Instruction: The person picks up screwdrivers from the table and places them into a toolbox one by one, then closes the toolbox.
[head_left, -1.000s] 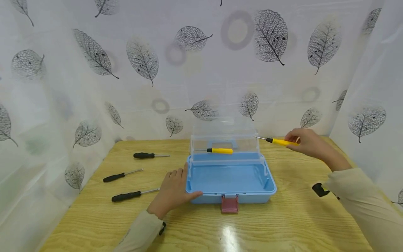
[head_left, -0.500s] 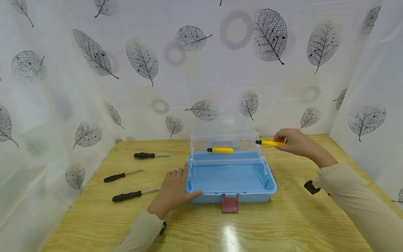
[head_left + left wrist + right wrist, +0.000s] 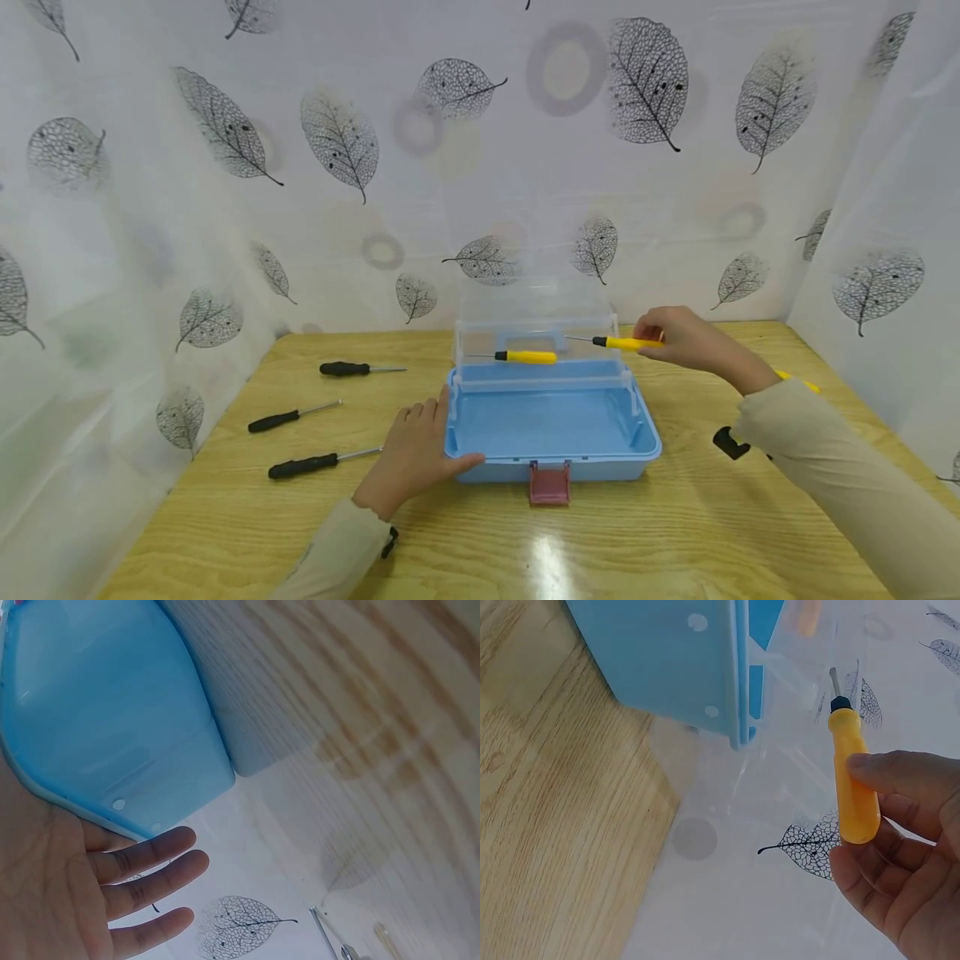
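A light-blue toolbox point(image 3: 555, 471) with its clear lid raised stands in the middle of the table. Against its left side rests my left hand point(image 3: 412, 454), thumb along the front rim; the left wrist view shows the fingers point(image 3: 154, 892) straight beside the box wall. My right hand point(image 3: 678, 340) pinches a yellow screwdriver point(image 3: 630, 343) by its handle at the back right of the box, shaft pointing left over the clear tray. In the right wrist view the thumb lies across the yellow handle point(image 3: 851, 787). A second yellow screwdriver point(image 3: 528, 357) lies in the clear upper tray.
Several black-handled screwdrivers, such as the nearest one point(image 3: 303, 466), lie left of the box. Behind my right wrist another yellow handle point(image 3: 798, 382) shows partly on the table. A pink latch point(image 3: 550, 485) hangs open at the box front. A leaf-print curtain point(image 3: 525, 167) surrounds the table.
My right hand has moved left with the yellow screwdriver, bringing its shaft over the right part of the clear tray. My left hand has stayed at the box.
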A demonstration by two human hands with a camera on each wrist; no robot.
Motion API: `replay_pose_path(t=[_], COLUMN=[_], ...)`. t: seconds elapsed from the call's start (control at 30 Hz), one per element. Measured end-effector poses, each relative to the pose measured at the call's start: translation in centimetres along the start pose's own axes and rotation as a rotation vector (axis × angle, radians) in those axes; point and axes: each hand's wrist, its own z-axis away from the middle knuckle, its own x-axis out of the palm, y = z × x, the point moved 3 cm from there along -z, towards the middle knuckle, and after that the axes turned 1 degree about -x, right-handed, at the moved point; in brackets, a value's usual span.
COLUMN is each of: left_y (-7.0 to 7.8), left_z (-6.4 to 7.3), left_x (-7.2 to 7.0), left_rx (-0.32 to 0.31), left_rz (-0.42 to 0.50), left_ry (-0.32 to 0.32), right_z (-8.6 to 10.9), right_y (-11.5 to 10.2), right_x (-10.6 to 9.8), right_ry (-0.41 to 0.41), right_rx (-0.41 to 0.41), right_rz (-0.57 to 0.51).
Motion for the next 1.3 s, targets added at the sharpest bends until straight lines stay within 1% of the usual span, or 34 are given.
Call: replay_pose_path(t=[0.23, 0.37, 0.6, 0.83, 1.0, 1.2, 1.3], left_y=[0.0, 0.0, 0.0, 0.0, 0.0, 0.0, 0.0], left_z=[0.0, 0.0, 0.1, 0.1, 0.1, 0.1, 0.1], left_x=[0.0, 0.1, 0.1, 0.1, 0.0, 0.0, 0.1], left_rx=[0.002, -0.001, -0.007, -0.006, -0.008, -0.006, -0.006], left_rz=[0.0, 0.007, 0.02, 0.019, 0.014, 0.014, 0.015], left_ry=[0.009, 0.009, 0.002, 0.006, 0.007, 0.006, 0.003], right_z=[-0.8, -1.2, -2.0, -2.6, -2.9, -3.2, -3.4], right_y=[-0.9, -1.0, -1.6, -2.3, -2.8, -3.0, -3.1], right_x=[0.3, 0.6, 1.0, 1.2, 1.4, 2.0, 2.4], right_ry=[-0.029, -0.029, -0.025, -0.038, -0.052, -0.061, -0.059], right_rx=[0.0, 0.001, 0.0, 0.055, 0.08, 0.117, 0.123], right_rz=[-0.008, -0.013, 0.013, 0.019, 0.016, 0.018, 0.027])
